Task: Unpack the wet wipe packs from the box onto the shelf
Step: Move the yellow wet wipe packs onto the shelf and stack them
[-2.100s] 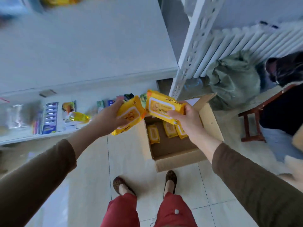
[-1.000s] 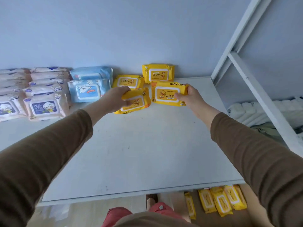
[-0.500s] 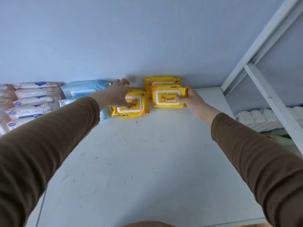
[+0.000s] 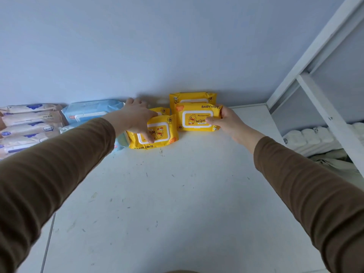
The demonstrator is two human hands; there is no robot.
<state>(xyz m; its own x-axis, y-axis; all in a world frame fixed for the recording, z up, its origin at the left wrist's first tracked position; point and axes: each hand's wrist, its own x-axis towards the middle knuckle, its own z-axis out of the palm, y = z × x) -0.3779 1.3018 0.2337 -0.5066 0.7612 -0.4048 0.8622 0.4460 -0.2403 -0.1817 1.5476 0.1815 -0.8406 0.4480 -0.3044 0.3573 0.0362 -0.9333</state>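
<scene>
Placing two yellow packs at the back of the shelf (image 4: 177, 203), as I read it. My left hand (image 4: 137, 117) lies on top of the left yellow pack (image 4: 155, 134), fingers spread over its top edge and thumb down on the white lid; whether it grips or only presses, I cannot tell. That pack sits print upside down, half over another yellow pack (image 4: 162, 110) behind it. My right hand (image 4: 226, 121) pinches the right yellow pack (image 4: 197, 118) at its right end, thumb on the front, fingers curled behind, the pack standing tilted against a rear yellow pack (image 4: 192, 97) by the wall (image 4: 157, 46).

Next move, my judgement: let go of both, keeping them square, then go back for more.

The box is out of view, so its contents cannot be told. Left along the shelf: blue packs (image 4: 92, 111), then a stack of pale pink packs (image 4: 29, 125).
</scene>
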